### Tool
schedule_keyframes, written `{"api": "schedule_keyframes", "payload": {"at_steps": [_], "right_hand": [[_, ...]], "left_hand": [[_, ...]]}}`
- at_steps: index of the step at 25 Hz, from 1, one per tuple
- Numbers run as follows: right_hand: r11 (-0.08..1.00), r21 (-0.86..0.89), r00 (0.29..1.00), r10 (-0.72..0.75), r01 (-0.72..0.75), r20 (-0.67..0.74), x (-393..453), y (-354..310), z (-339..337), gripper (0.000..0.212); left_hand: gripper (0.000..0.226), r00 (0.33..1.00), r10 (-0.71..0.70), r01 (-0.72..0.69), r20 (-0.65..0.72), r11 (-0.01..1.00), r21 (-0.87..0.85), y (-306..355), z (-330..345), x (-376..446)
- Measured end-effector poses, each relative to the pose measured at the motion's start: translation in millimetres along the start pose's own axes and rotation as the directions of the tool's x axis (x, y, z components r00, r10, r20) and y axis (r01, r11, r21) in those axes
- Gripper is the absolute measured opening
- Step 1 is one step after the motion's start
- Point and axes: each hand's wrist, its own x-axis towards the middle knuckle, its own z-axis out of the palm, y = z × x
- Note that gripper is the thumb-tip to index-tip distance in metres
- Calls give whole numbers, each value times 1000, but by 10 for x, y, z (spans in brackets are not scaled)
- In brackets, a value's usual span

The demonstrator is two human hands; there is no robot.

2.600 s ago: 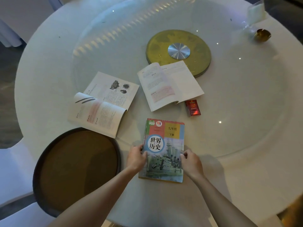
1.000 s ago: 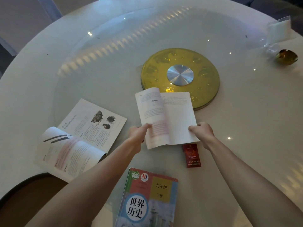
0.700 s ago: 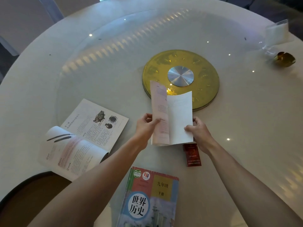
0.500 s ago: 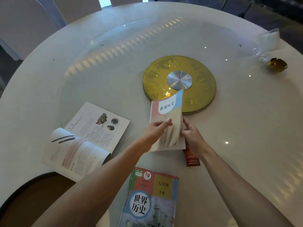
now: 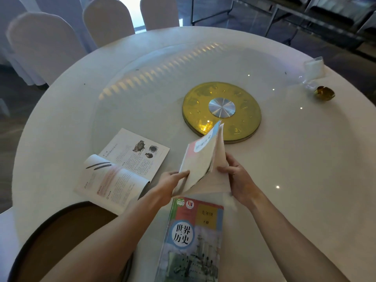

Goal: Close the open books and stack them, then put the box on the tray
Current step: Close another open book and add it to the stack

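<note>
Lifted off the worktop [image 5: 305, 159] since a moment ago, the second book [image 5: 203, 159] hangs nearly shut, left hand [image 5: 171, 180] and right hand [image 5: 240, 178] pinching its edges, carrying it over the closed book [image 5: 193, 241] for stacking.

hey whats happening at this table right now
A person is tidying books on a round white table. Both hands hold one book lifted off the table, nearly folded shut: the left hand grips its left edge, the right hand its right side. A closed history textbook lies nearer the person. Another open book lies to the left, untouched. A dark round tray sits at the near left edge.
</note>
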Motion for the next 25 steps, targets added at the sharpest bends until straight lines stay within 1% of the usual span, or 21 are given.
{"api": "schedule_keyframes", "payload": {"at_steps": [1,2,3,4,5,6,8,10,13,17,19,22,23,25], "right_hand": [[999,-29,1000,16,-16,-18,-91,30,36,45],[997,-64,998,39,-42,-48,-167,69,62,38],[993,-88,994,65,-72,-85,-260,120,92,34],[991,-96,989,84,-95,-121,-344,178,117,37],[989,-103,984,90,-107,-153,-430,248,142,42],[986,-126,978,81,-107,-194,-516,321,163,42],[969,-231,958,20,-89,-286,-674,479,195,28],[936,-336,929,-24,-109,-369,-843,674,235,14],[893,-407,897,-8,-193,-442,-1070,1023,254,7],[846,-444,870,45,-295,-491,-1296,1553,250,4],[814,-475,851,45,-335,-523,-1372,1776,260,6],[751,-528,804,6,-396,-595,-1459,1976,272,11],[732,-542,791,-8,-411,-611,-1480,2007,277,11],[694,-578,777,-42,-429,-628,-1505,2031,270,11]], "left_hand": [[35,998,50,-51,-34,998,-30,-73,-46,-76],[33,992,92,-96,-84,994,-44,-125,-75,-153],[36,983,124,-131,-136,990,-45,-169,-100,-246],[41,974,152,-162,-168,985,-51,-211,-125,-332],[45,969,180,-192,-172,980,-58,-260,-159,-422],[46,967,199,-211,-158,975,-65,-319,-198,-508],[45,966,228,-236,-121,970,-56,-472,-266,-653],[36,964,242,-246,-112,969,-22,-672,-306,-785],[18,962,225,-223,-156,974,33,-1022,-328,-900],[19,979,136,-119,-155,987,112,-1477,-398,-945],[22,982,112,-84,-154,981,176,-1642,-449,-946],[25,979,160,-107,-127,931,350,-1812,-510,-939],[27,976,186,-122,-116,898,422,-1841,-525,-933],[35,961,258,-152,-99,793,590,-1874,-543,-904]]}}
